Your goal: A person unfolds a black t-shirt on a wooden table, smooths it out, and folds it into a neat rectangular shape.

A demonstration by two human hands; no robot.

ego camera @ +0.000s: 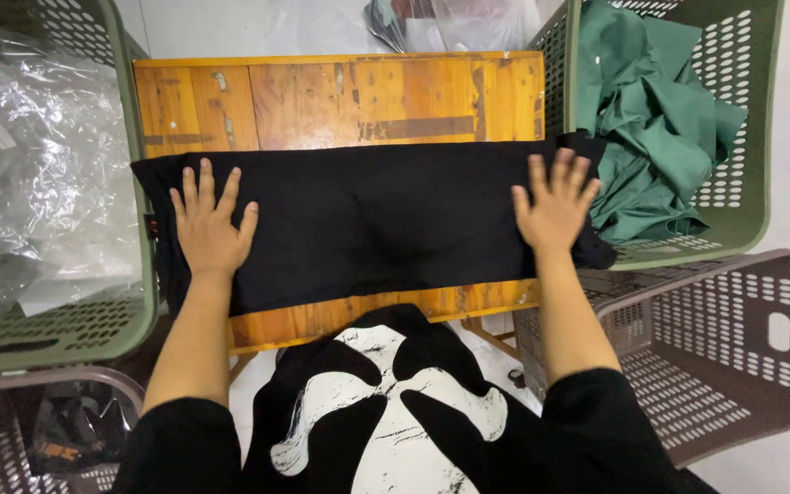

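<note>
A black garment [368,220] lies folded into a long strip across a small orange wooden table [340,96]. My left hand [210,227] rests flat on the garment's left end with fingers spread. My right hand [555,203] presses flat on its right end, where the cloth hangs past the table edge against a basket. Neither hand grips anything.
A green basket [742,137] at the right holds green cloth [651,119]. Another green basket [66,320] at the left holds clear plastic bags [38,165]. Brown baskets stand at the lower right [733,348] and the lower left [11,430]. More plastic bags [450,23] lie beyond the table.
</note>
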